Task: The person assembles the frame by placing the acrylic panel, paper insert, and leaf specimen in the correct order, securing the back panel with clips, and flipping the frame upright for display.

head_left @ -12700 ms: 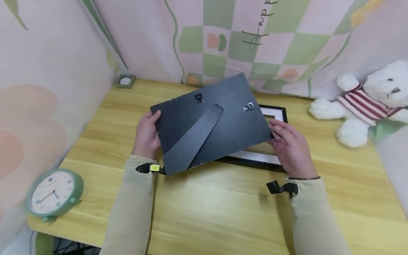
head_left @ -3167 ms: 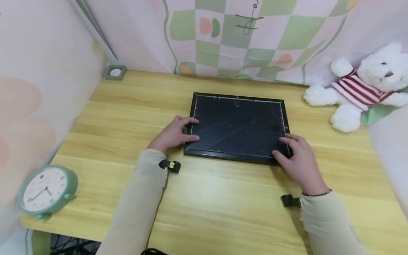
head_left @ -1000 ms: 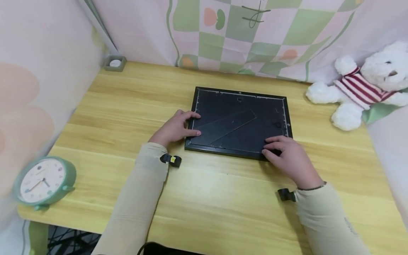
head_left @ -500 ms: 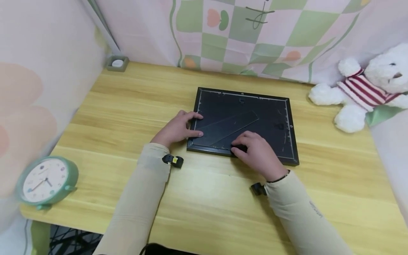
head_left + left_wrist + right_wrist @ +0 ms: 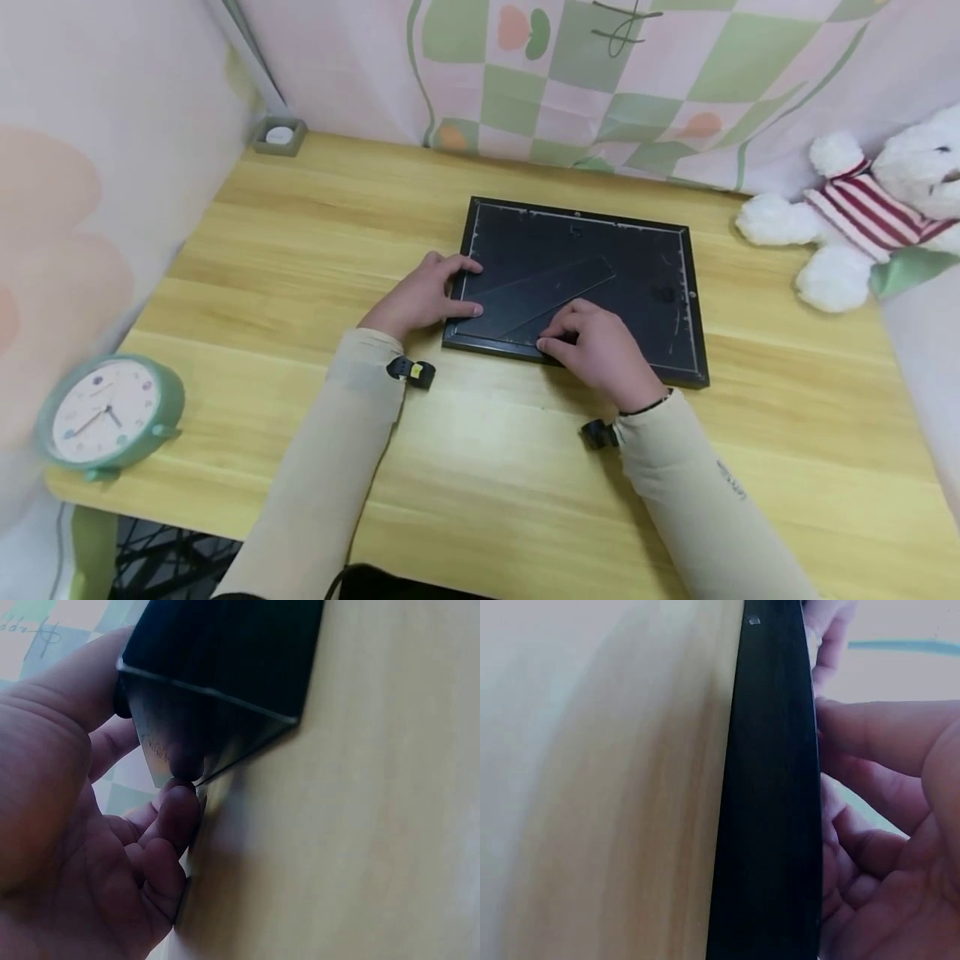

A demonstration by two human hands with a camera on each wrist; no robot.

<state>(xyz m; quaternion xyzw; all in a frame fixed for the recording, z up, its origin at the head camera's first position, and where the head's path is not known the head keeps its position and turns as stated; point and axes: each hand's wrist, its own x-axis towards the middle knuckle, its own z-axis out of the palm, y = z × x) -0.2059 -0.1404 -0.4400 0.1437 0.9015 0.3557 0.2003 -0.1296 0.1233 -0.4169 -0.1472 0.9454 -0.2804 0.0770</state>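
Observation:
A black picture frame (image 5: 645, 258) lies back side up on the table, its flat stand strip (image 5: 558, 287) folded down against the backing. My left hand (image 5: 420, 296) grips the frame's left edge, thumb and forefinger over the top. In the left wrist view the other fingers (image 5: 176, 817) curl beside the frame's corner. My right hand (image 5: 600, 350) is at the near edge, left of its middle, with thumb and forefinger tips together on the rim. From the right wrist, its thumb (image 5: 877, 735) touches the top of the frame's side; whatever lies under the fingertips is hidden.
A green alarm clock (image 5: 112, 412) stands at the table's left front corner. At the right back sits a white teddy bear (image 5: 847, 217) in a striped top. A small grey square holder (image 5: 279, 136) is in the far left corner. The patterned curtain (image 5: 517, 100) hangs behind.
The raised black backing board now lies inside the frame. My right hand has slid leftward along the near edge from the right corner. The left hand stays at the left edge.

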